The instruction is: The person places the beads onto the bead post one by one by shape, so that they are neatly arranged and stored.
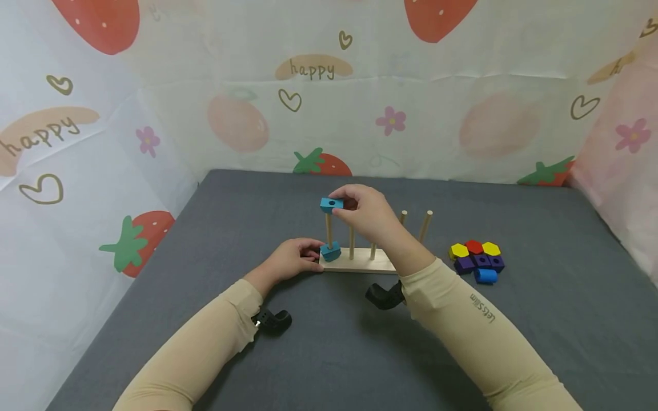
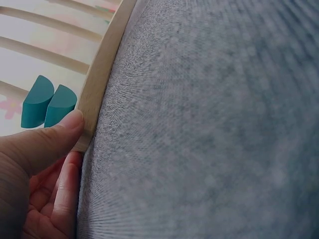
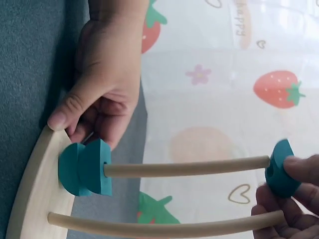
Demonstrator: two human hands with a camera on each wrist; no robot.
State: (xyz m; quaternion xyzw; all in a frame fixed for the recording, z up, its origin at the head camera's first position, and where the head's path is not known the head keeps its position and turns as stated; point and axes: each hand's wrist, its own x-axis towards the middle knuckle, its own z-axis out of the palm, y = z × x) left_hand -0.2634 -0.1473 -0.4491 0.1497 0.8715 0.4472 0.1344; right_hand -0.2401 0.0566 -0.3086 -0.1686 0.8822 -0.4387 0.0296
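Observation:
My left hand (image 1: 290, 260) grips the left end of a wooden peg board (image 1: 360, 264), thumb on its front edge and fingers curled behind the corner. Two teal half-round blocks (image 3: 97, 167) are stacked low on the leftmost peg (image 1: 329, 229), close beside that hand. My right hand (image 1: 366, 212) pinches a third teal half-round block (image 3: 280, 175) between thumb and fingers at the top of the same peg. In the right wrist view the peg's tip meets the underside of this block. Several other pegs stand bare, partly hidden by the right forearm.
Right of the board lie several loose blocks: yellow hexagonal blocks (image 1: 458, 251), a red block (image 1: 474, 246), purple blocks (image 1: 465, 264) and a blue half-round block (image 1: 485, 276). Grey cloth (image 1: 329, 348) covers the table. A printed curtain (image 1: 437, 74) hangs behind it.

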